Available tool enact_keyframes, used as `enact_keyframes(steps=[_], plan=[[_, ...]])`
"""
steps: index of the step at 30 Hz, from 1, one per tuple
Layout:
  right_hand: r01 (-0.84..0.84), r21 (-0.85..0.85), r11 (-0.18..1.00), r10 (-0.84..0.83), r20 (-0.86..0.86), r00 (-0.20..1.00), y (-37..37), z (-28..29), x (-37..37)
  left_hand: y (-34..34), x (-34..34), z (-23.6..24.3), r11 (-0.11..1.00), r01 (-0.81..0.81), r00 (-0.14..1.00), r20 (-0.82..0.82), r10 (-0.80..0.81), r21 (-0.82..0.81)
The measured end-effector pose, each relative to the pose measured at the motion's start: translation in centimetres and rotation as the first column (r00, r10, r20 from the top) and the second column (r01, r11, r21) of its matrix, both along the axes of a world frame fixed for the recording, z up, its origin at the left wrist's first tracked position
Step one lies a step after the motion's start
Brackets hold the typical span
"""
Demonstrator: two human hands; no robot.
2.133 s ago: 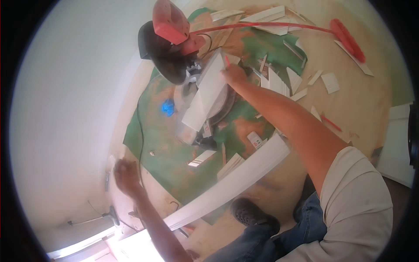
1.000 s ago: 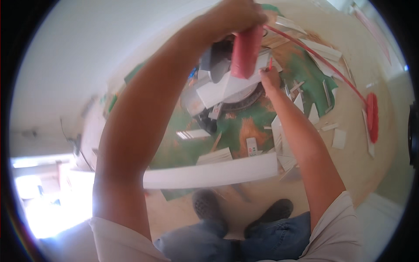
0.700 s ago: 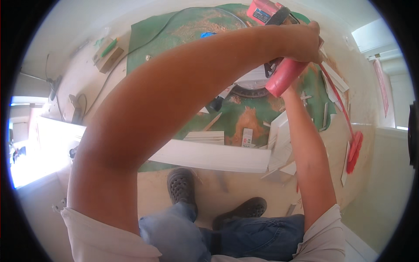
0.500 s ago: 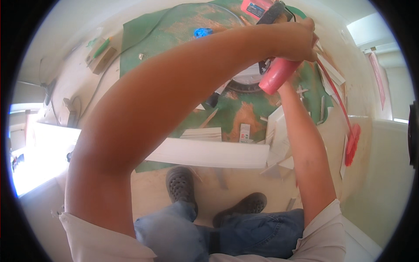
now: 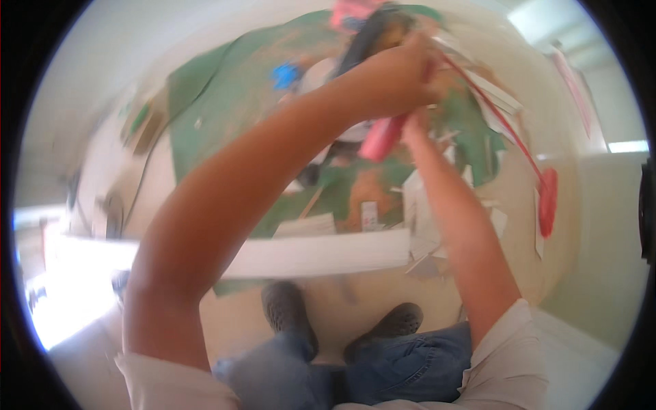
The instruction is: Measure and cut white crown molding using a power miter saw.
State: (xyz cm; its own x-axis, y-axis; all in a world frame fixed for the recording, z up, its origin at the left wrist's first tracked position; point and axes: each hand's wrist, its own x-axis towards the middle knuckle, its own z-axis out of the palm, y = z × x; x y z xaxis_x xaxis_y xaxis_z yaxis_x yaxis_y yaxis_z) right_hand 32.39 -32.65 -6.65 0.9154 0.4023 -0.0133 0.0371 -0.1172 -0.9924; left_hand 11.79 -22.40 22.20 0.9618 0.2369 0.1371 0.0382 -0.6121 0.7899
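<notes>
The left hand [image 5: 408,76] has its fingers closed on the red saw [image 5: 380,141], which stands on the green mat [image 5: 198,126], presumably for control. The right hand [image 5: 415,128], half hidden behind it, may be steadying something; I cannot tell its grip.

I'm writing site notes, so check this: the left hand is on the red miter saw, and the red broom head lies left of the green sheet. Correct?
No, wrong side: the red broom head lies right of the green sheet, as the head view shows. The left hand is indeed on the red miter saw.
</notes>
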Motion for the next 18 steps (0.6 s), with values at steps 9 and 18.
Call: enact_keyframes(steps=[9, 18], plan=[[0.204, -0.456, 0.866, -0.147, 0.157, 0.977, 1.4, 5.6, -4.8, -0.9, 1.1, 0.9, 0.921, -0.086, 0.996, -0.018, 0.086, -0.380], [0.179, -0.439, 0.881, -0.171, 0.058, 0.984, 0.4, 7.0, -5.3, -2.4, 1.0, 0.9, 0.936, -0.095, 0.993, 0.038, 0.115, -0.340]])
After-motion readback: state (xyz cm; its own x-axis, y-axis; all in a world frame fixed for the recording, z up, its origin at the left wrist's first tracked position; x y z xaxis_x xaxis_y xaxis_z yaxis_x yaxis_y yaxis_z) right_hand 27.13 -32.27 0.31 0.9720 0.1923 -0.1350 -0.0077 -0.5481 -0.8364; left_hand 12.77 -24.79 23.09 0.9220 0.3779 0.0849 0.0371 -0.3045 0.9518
